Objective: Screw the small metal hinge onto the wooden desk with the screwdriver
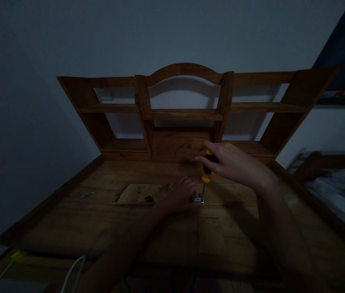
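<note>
My right hand (225, 160) is wrapped round the yellow and black handle of a screwdriver (206, 173). The screwdriver stands nearly upright, its shaft pointing down at a small shiny metal plate (197, 200). My left hand (186, 194) lies low on the wood, its fingers curled and closed at the left end of that plate, holding it steady. Beneath both hands is a long wooden board (233, 195), with a rough, damaged patch (148, 193) on its left part. Dim light hides any screw at the screwdriver's tip.
A thin metal tool (85, 195) lies on the desktop (99, 219) at the left. A small rectangular wood piece (211, 236) is nearer the front. Wooden shelves (183, 114) rise behind. A white cable (74, 270) and a yellow object (18, 255) are at front left.
</note>
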Motion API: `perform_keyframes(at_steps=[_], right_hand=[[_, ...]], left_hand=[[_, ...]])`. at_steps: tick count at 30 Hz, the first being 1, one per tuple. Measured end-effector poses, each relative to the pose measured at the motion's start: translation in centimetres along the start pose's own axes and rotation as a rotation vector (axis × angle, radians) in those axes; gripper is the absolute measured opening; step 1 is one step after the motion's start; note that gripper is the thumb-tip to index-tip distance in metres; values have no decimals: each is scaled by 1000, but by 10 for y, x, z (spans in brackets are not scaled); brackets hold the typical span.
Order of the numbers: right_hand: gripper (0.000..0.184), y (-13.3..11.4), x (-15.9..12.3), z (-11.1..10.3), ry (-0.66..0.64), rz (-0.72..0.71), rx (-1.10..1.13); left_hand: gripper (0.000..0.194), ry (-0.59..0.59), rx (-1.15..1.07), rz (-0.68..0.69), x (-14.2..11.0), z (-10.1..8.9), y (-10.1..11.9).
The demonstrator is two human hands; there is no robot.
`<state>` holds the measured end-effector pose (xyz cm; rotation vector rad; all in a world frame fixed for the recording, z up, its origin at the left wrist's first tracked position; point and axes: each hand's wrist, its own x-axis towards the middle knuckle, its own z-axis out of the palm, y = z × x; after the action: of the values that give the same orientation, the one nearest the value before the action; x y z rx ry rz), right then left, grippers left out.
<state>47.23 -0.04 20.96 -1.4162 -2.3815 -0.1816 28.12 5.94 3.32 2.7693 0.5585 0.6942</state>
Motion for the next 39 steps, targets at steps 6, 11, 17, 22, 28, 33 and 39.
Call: perform_keyframes(at_steps=[6,11,17,22,28,33,39], right_hand=[[30,3,2,3,36,-15,-9],[28,5,2,3,30,-32,-11],[29,8,4,4,15,5,-34],[17,5,2,-1,-19,-23,48],[30,6,1,1,-1,-4,4],[23,9,3,2,19,-60,51],[39,9,3,2,0,-16,-12]], left_hand=[[38,5,-4,-2,-1,1,0],[40,17,24,-10,-1,2,-1],[40,3,7,-10,0,0,0],[38,6,-11,0,0,-1,1],[41,8,-1,-3,0,0,-1],[39,-4,15,-5,-1,-2,0],[40,5,26,-9,-2,1,-2]])
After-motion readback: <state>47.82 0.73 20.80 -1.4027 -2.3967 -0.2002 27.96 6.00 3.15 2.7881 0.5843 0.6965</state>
